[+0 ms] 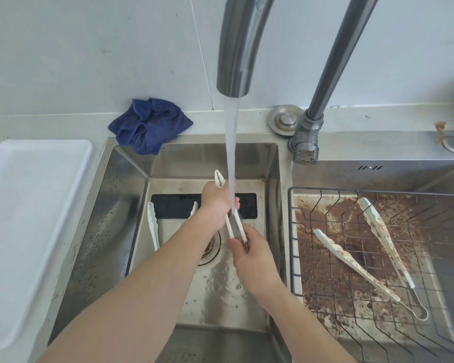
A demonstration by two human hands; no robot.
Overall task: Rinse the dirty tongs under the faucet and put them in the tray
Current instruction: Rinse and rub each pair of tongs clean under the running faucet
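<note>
Both hands (pixel 216 199) (pixel 249 248) grip tongs (pixel 236 224) mid-sink (pixel 131 163), under faucet (pixel 235 61).

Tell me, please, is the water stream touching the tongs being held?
Touching: the head view shows the water stream landing on the held tongs between both hands.

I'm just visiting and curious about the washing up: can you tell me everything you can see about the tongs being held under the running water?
The held tongs are white, apparently plastic, with two long slim arms and a scalloped tip that pokes out above the left hand. They lie lengthwise in the water stream over the left sink basin. The left hand grips them near the tip end; the right hand pinches the handle end. The arms look mostly clean here.
</note>
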